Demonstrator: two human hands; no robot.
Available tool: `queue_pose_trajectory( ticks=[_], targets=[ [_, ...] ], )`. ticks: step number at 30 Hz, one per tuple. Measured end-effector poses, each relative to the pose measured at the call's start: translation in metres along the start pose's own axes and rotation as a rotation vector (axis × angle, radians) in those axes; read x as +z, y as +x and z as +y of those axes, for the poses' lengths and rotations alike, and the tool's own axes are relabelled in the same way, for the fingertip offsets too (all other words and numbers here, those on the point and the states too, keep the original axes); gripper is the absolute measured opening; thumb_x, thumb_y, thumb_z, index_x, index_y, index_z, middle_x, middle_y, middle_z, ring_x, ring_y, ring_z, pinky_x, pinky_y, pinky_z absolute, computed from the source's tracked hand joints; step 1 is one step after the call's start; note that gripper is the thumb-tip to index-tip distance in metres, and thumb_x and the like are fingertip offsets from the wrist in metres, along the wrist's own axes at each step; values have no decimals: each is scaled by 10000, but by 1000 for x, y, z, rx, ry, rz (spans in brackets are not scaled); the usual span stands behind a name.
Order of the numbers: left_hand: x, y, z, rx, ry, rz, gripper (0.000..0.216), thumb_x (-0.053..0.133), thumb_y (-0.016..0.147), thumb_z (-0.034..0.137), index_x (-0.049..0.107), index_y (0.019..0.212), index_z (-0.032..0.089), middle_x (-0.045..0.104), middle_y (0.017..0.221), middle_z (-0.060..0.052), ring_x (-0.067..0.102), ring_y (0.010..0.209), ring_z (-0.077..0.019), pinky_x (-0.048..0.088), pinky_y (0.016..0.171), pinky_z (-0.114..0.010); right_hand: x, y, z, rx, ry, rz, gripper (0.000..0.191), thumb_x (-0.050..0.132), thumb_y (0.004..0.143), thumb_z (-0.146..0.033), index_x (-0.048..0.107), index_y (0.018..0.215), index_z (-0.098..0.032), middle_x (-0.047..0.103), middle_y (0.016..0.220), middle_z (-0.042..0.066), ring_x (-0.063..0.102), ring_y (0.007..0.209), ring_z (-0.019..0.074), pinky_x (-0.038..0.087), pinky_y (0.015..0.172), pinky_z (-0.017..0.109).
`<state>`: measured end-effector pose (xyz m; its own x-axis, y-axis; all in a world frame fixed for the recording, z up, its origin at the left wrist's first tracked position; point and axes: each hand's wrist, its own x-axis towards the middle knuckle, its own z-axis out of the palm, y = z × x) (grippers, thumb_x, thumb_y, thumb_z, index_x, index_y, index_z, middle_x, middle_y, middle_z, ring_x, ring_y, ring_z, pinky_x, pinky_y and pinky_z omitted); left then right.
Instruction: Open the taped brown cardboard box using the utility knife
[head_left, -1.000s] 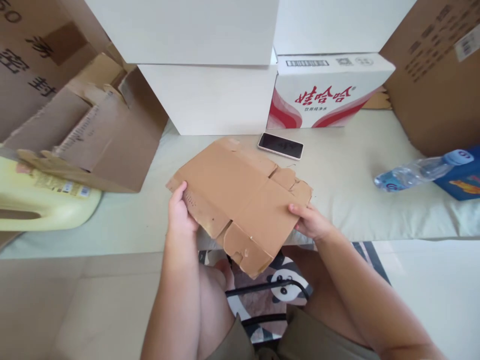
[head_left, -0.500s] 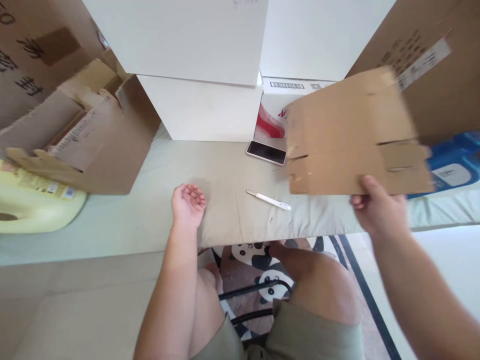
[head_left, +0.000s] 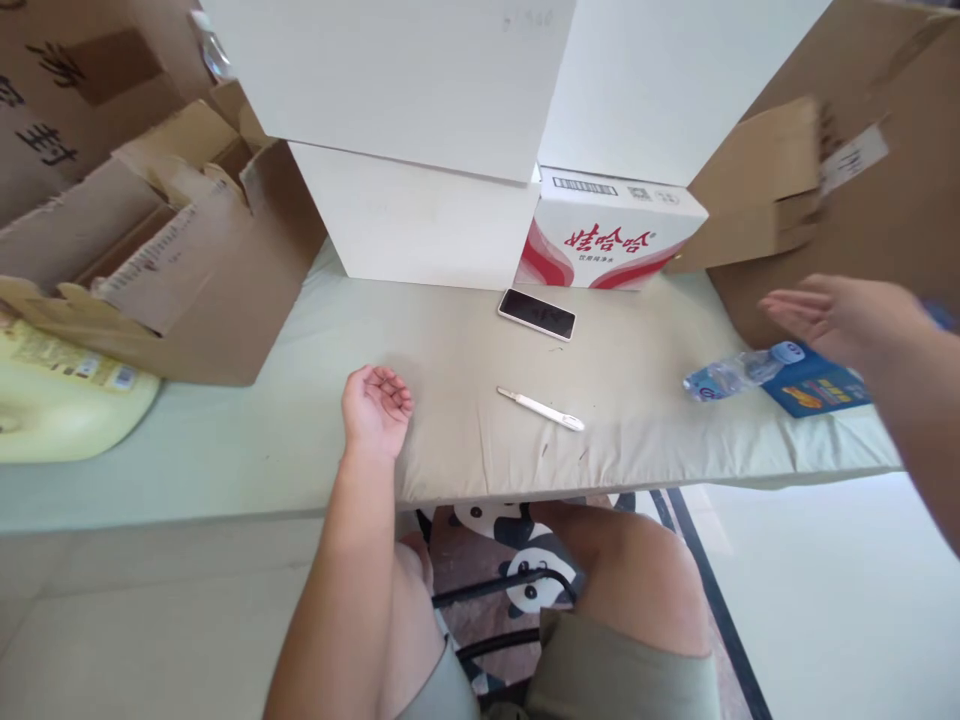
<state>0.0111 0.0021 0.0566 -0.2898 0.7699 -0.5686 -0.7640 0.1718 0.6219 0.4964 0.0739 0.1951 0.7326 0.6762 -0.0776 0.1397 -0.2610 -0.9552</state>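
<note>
Head view shows the flattened cardboard piece (head_left: 757, 190) already out of hand, blurred against the big brown carton (head_left: 885, 200) just beyond the right hand (head_left: 832, 315), whose fingers are spread open and hold nothing. Putting it aside looks done from here. Left hand (head_left: 375, 405) rests palm up and loosely curled on the padded table (head_left: 637, 400), empty, with the white utility knife (head_left: 541, 408) untouched a little to its right.

Pale floor (head_left: 825, 600), panda rug (head_left: 517, 580), daylight.
</note>
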Motion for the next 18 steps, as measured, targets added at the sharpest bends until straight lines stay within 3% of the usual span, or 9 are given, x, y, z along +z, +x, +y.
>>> queue_pose_trajectory(
  ticks=[1,4,8,11,14,16,18],
  targets=[
    [-1,1,1,8,-13,-9,241,557,809,345,538,621,197,518,523,25,484,391,-86,357,401,-182,13,-17,6,33,-19,-30,207,520,892,-40,583,813,-220,725,902,142,741,852,236,613,898,486],
    [-4,2,4,18,-44,-35,244,546,816,346,541,624,195,514,528,21,476,403,-88,352,411,-188,60,-72,30,60,-97,-317,100,613,887,-114,629,837,-199,734,811,91,734,789,204,621,683,344],
    [-7,-2,3,11,-92,-28,253,497,847,326,544,636,193,529,530,7,454,417,-97,338,417,-205,139,-145,59,13,-165,-657,130,728,783,-118,685,889,-179,754,799,57,710,690,153,574,604,256],
    [-11,-6,4,22,-143,-20,270,509,864,338,534,636,196,510,521,15,447,414,-89,318,427,-202,200,-205,59,-264,-249,-978,188,733,760,-144,693,936,-197,742,762,16,670,635,133,516,564,235],
    [-17,-6,8,55,-197,-58,269,538,871,340,523,642,199,500,526,22,449,418,-83,314,440,-209,248,-273,37,-628,-277,-1234,267,675,791,-186,709,1055,-208,726,738,-11,639,609,125,529,640,268],
    [-21,-6,11,103,-240,-64,259,536,875,307,498,640,206,477,516,26,425,411,-85,288,432,-222,273,-321,14,-854,-256,-1312,428,616,807,-208,668,1232,-207,735,786,-23,659,643,126,558,752,302],
    [-26,-5,14,150,-269,-57,239,525,885,273,492,656,213,448,505,35,410,410,-86,260,427,-226,294,-365,-10,-1028,-260,-1306,591,518,835,-234,546,1425,-212,721,811,-56,695,712,107,548,843,325]
  ],
)
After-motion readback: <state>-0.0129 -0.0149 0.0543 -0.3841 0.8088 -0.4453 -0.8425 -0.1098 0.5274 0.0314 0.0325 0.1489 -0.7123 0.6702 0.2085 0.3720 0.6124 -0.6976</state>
